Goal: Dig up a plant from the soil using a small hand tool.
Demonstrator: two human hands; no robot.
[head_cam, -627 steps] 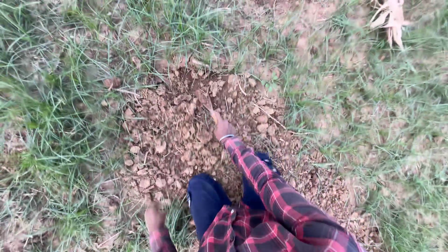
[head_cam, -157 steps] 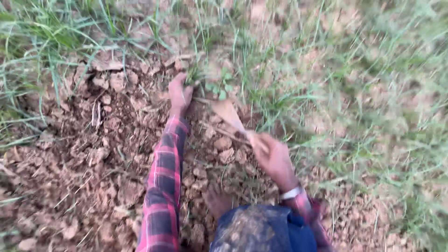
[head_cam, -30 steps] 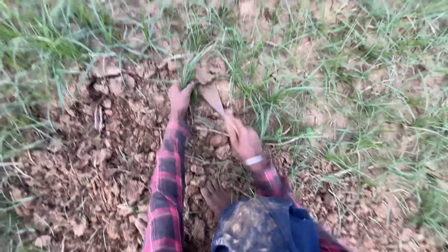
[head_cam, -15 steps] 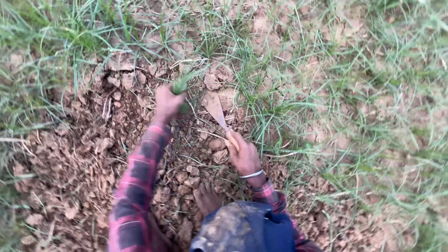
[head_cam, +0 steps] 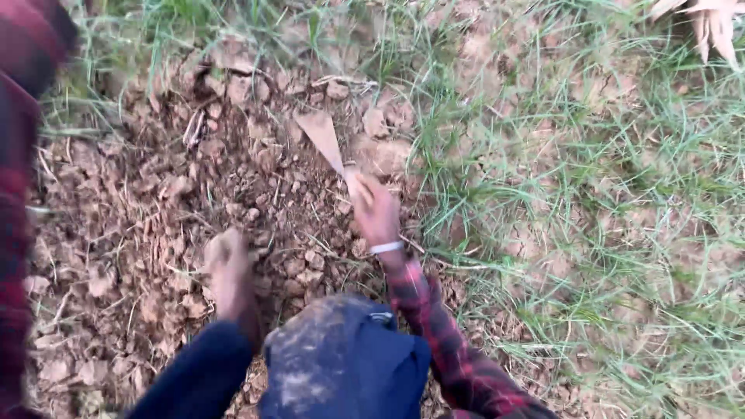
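While gripped by right hand (head_cam: 378, 213), mud-caked, seemingly flat trowel blade (head_cam: 322, 138)

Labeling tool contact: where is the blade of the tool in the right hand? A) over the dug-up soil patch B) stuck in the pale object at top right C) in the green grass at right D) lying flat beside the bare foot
A: the right hand grips the handle and the blade points up and left over the clods of the soil patch, away from the grass.
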